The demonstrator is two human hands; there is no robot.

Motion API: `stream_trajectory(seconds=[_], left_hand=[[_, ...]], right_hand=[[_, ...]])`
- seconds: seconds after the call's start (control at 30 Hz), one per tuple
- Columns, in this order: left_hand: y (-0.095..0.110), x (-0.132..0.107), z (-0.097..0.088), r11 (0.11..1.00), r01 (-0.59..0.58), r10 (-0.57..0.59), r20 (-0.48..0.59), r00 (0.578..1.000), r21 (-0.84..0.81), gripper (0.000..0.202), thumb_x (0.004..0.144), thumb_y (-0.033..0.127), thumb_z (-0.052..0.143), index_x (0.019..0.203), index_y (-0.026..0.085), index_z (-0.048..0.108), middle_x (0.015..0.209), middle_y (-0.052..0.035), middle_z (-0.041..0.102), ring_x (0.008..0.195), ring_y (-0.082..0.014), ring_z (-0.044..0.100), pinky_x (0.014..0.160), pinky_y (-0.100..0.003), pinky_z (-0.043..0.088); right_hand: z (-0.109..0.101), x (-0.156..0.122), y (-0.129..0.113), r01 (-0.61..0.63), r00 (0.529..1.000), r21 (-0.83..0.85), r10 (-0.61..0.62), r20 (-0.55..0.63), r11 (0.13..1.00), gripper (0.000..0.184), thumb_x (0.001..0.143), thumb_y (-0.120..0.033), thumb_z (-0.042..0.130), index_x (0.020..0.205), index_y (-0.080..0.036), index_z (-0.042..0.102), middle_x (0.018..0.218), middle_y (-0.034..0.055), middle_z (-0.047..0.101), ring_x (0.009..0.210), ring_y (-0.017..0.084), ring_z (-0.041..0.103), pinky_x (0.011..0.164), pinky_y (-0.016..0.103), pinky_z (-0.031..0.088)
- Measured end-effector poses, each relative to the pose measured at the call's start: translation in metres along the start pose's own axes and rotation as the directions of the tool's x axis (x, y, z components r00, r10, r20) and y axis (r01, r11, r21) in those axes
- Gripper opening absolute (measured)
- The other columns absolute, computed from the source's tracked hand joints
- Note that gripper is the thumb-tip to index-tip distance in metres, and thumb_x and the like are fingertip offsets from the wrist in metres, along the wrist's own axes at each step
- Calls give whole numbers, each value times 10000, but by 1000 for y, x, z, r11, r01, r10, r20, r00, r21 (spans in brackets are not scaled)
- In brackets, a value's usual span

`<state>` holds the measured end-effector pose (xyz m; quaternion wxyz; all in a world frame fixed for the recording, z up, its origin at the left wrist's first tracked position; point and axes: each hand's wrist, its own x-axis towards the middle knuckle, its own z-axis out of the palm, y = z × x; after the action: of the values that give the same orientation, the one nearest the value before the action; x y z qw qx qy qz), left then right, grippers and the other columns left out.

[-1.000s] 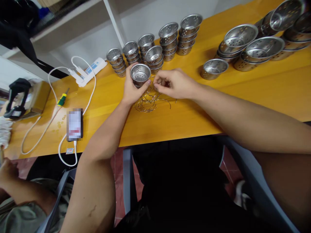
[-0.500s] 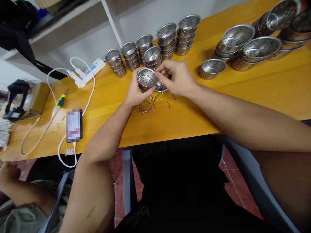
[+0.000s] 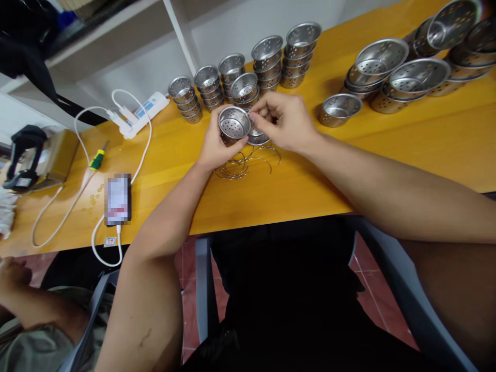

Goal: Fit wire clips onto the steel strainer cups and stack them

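Observation:
My left hand [image 3: 214, 147] is wrapped round a small perforated steel strainer cup [image 3: 233, 124], held just above the orange table [image 3: 294, 181]. My right hand [image 3: 284, 121] is pinched at the cup's right rim on something thin that I cannot make out. A second small cup [image 3: 257, 137] stands on the table under my right fingers. A tangle of thin wire handles [image 3: 240, 164] lies on the table just below both hands.
Stacks of small strainer cups [image 3: 267, 64] line the table's back edge. Larger strainer bowls [image 3: 406, 77] sit at the back right, one single bowl [image 3: 340, 108] nearer. A phone [image 3: 118, 199], white cable, power strip [image 3: 141, 111] and screwdriver [image 3: 96, 157] lie left. Another person's arm [image 3: 27, 305] shows bottom left.
My left hand lifted the cup up and to the right. My right hand rose from the wire pile to the cup's rim.

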<state>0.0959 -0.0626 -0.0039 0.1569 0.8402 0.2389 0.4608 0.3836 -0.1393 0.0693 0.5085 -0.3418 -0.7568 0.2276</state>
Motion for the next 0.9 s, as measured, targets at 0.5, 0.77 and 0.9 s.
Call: stream_trajectory(seconds=[0.5,0.77,0.9], left_hand=[[9,-1,3,996,-72,67,82,994,61,1113,1103,853,877,1940,359,335,1791,-167,696,1677,-400,756,1521,-653,583],[20,2,5,992,-86,75,116,990,88,1172,1071,931,865,1937,375,305,1824,-176,651,1704,-415,739,1500,-650,587],[23,3,8,995,-64,55,114,992,81,1254,1003,1001,889,1927,397,295,1820,-174,644,1696,-428,743,1468,-659,606]], right_hand=[[2,2,-12,-43,999,-7,43,-20,999,585,1131,-876,947,1090,-314,794,890,62,746,797,279,680,783,457,662],[2,4,-13,-57,998,-42,56,-28,997,526,1126,-796,980,1041,-321,772,856,57,705,789,287,654,781,472,640],[5,2,-12,-54,997,-25,52,-53,998,457,1152,-730,980,1130,-316,787,836,33,658,779,264,622,802,458,628]])
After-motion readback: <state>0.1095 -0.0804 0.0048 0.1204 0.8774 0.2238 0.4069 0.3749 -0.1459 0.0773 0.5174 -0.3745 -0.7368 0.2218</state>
